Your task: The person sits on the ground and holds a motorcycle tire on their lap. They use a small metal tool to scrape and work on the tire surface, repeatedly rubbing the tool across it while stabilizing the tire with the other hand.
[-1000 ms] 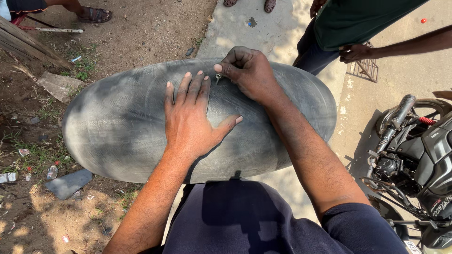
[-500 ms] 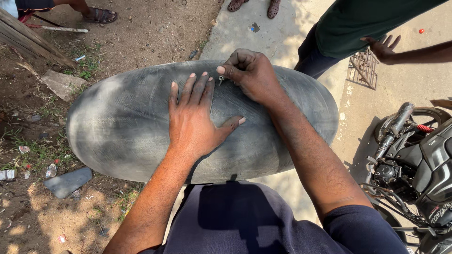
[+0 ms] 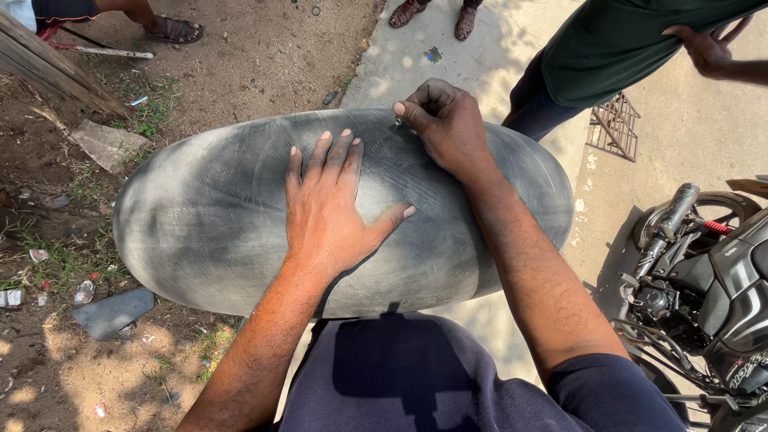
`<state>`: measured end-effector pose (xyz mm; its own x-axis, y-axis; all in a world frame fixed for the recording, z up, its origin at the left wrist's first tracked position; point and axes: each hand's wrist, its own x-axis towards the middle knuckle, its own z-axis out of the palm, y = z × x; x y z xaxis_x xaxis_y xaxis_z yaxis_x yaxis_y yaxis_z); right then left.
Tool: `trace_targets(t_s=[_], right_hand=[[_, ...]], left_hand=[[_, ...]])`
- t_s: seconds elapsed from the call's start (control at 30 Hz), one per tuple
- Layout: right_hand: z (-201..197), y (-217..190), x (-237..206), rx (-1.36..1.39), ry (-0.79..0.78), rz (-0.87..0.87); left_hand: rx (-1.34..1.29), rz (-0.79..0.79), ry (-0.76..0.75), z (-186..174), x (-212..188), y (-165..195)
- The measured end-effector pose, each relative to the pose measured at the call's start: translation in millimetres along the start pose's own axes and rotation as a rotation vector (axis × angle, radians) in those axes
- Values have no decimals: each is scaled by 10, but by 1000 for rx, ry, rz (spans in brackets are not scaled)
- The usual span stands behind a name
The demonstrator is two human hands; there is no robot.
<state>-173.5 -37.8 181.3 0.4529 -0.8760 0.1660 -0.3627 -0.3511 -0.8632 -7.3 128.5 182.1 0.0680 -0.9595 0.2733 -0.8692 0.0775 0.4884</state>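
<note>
A large inflated black rubber inner tube (image 3: 200, 224), dusty grey on top, lies across my lap. My left hand (image 3: 328, 204) rests flat on its middle, fingers spread and pointing away from me. My right hand (image 3: 444, 120) is curled at the tube's far edge, thumb and fingers pinched on a small metal valve piece (image 3: 398, 123) that is mostly hidden by the fingers.
A person in a green shirt (image 3: 624, 48) stands at the far right, one hand on the hip. A parked motorcycle (image 3: 712, 272) is at the right. Sandalled feet (image 3: 172, 30) stand at the back. Stones, planks (image 3: 48, 68) and litter lie on the dirt at left.
My hands hold the same places on the tube. The view has shifted slightly, and the standing person's hand has moved to the hip.
</note>
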Motion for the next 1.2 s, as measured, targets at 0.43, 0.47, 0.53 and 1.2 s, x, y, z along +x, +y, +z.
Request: trace_targets(t_s=[0.43, 0.47, 0.53, 1.2], right_hand=[[-55, -25, -70, 46, -4, 12], [-63, -12, -58, 38, 38, 40], [-68, 14, -37, 10, 14, 0], [-4, -68, -38, -44, -31, -21]], left_hand=[[8, 11, 33, -5, -5, 4], [13, 12, 37, -2, -5, 3], [22, 19, 53, 1, -3, -1], [36, 19, 43, 6, -32, -32]])
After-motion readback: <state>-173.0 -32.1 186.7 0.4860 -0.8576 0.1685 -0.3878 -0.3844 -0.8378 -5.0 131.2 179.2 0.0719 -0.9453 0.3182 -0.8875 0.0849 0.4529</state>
